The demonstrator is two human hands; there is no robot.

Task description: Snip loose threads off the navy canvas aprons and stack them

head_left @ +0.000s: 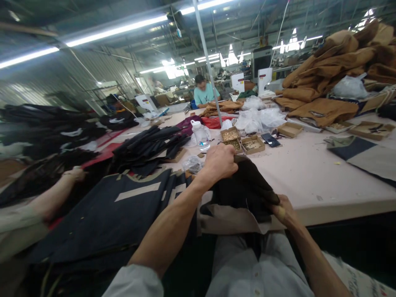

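Observation:
A dark fabric piece (244,185) with a tan strip along its lower edge hangs between my two hands at the table's front edge. My left hand (220,161) is closed on its upper corner, fingers curled over the cloth. Lower and to the right, my right hand (282,210) grips the other edge, its fingers partly hidden by the fabric. Left of my forearm lies a stack of dark navy fabric panels (123,206) with beige strips. Just beyond my left hand are small cardboard boxes of metal fasteners (253,144).
A water bottle (200,135) stands near a metal pole (207,57). Brown garments (343,70) are piled at the back right, plastic bags (260,119) before them. A co-worker's arm (58,192) reaches in at left. Another person (206,93) sits across the table (297,173).

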